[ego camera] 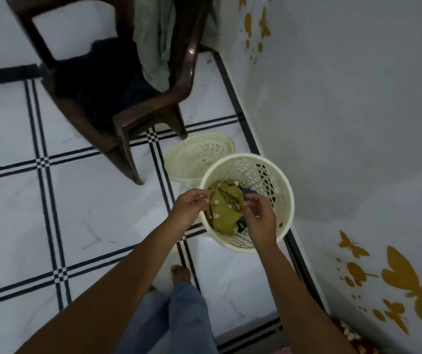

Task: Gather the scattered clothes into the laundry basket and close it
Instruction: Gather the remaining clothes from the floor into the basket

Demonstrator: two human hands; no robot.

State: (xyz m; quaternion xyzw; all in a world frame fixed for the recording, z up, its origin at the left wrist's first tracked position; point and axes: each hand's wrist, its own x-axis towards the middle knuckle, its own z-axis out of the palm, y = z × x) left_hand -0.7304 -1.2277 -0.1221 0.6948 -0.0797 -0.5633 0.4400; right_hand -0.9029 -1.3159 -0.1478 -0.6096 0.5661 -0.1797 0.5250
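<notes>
A cream perforated laundry basket (pixel 278 175) stands on the floor by the wall, uncovered. Inside lies an olive-green patterned garment (pixel 224 208) over something dark blue. My left hand (pixel 190 209) pinches the garment's left edge above the basket rim. Over the basket's near side, my right hand (pixel 258 218) has its fingers curled at the garment's right edge beside the blue cloth. The basket's cream lid (pixel 197 155) lies upside down on the floor just behind it. On the brown chair (pixel 153 111), a dark garment (pixel 102 80) covers the seat and a pale green cloth (pixel 153 39) hangs from the back.
The white wall with gold butterfly stickers (pixel 404 284) runs along the right. The floor is white tile with black stripes (pixel 42 162). My jeans legs and a bare foot (pixel 180 273) are below. A red patterned fabric (pixel 350 335) shows at the bottom right corner.
</notes>
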